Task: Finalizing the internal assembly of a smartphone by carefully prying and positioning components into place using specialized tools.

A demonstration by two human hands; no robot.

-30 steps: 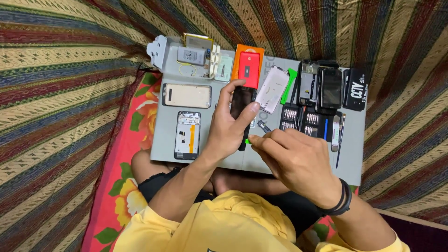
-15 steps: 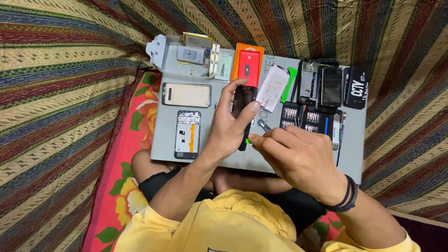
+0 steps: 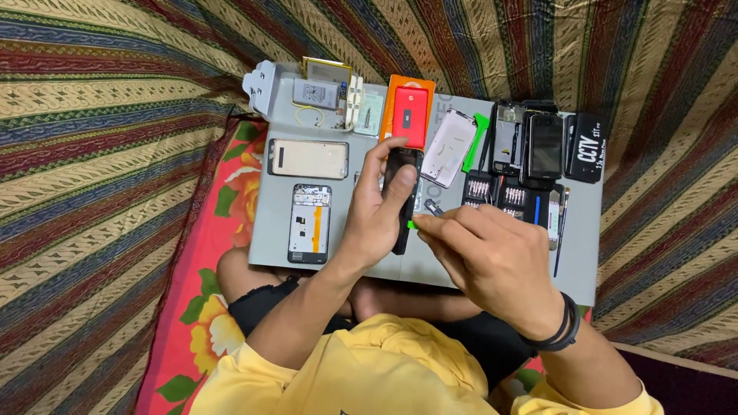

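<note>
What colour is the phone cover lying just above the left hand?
Red, on an orange backing: the phone cover, clearest in the head view.

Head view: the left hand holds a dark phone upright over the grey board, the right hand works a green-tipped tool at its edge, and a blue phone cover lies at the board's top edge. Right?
Not quite. The phone cover is red-orange, not blue, as the head view shows. The rest stands: the left hand holds the dark phone over the grey board, and the right hand works the green-tipped tool at its edge.

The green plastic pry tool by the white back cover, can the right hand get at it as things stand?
Probably yes, though not freely: the right hand pinches a small green-tipped tool. The green plastic pry tool lies uncovered on the grey mat just beyond it.
</note>
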